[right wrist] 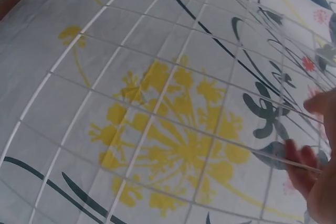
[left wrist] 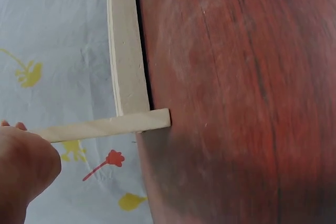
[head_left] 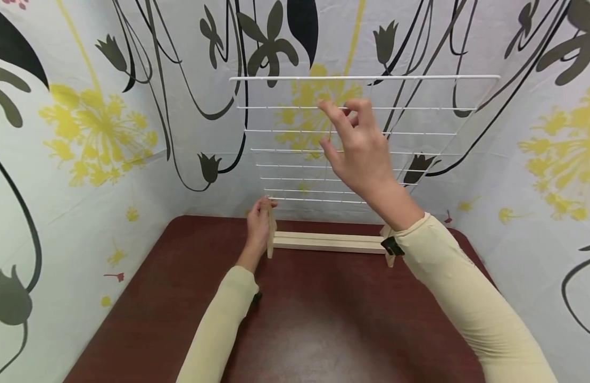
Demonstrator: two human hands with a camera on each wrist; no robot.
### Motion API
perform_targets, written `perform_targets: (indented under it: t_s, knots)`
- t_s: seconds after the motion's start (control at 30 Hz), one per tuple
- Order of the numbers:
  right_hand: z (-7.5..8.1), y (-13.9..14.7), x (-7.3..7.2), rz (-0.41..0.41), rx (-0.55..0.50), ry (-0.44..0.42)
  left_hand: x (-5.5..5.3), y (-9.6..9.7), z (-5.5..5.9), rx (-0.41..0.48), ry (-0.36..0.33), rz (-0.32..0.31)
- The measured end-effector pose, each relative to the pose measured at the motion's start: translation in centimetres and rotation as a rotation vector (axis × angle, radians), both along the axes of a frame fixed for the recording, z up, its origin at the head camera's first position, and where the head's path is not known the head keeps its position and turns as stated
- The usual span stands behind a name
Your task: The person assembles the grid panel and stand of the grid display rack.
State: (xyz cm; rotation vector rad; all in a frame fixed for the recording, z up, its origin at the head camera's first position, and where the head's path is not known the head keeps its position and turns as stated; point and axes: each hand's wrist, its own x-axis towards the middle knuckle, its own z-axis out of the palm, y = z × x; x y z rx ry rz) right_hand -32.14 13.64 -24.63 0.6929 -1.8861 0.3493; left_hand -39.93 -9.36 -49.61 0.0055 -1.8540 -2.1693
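Note:
A white wire grid [head_left: 275, 78] stands raised above the far side of the table, its top edge tilted toward me. My right hand [head_left: 364, 151] holds the grid with bent fingers reaching in among the wires, thumb and index finger apart. In the right wrist view the fingers of this hand [right wrist: 320, 177] overlap a wire near the right border. Low on the left, my left hand [head_left: 258, 226] grips the upright end piece of a pale wooden stand [head_left: 328, 242] at the grid's bottom corner. The left wrist view shows this end piece [left wrist: 100, 128] meeting the long crossbar [left wrist: 128, 51]; the fingertips are mostly hidden.
The dark red-brown table [head_left: 323, 319] extends toward me from the stand. Patterned cloth walls [head_left: 98, 138] with grey and yellow flowers close in at the back and both sides. My right forearm partly covers the stand's right end piece [head_left: 389, 259].

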Motion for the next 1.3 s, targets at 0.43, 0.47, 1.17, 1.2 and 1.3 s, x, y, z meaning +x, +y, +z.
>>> perform_targets:
  t_s: [0.43, 0.47, 1.17, 1.2, 1.3]
  knots:
    - [1.4, 1.1, 1.4, 0.027, 0.072, -0.181, 0.8, -1.9, 2.3, -0.117, 0.005, -0.156]
    - [1.5, 1.1, 1.4, 0.033, 0.073, -0.194, 0.8, -1.9, 2.7, -0.129, 0.034, -0.148]
    - [3.1, 1.5, 1.1, 0.072, 0.106, -0.361, 1.8, -0.1, 18.6, -0.051, 0.629, -0.03]
    - [3.1, 1.5, 1.1, 0.073, 0.104, -0.369, 1.9, -0.1, 19.2, -0.047, 0.633, -0.039]
    - [3.2, 1.5, 1.0, 0.074, 0.097, -0.39, 2.0, 0.1, 20.5, -0.017, 0.629, -0.067]
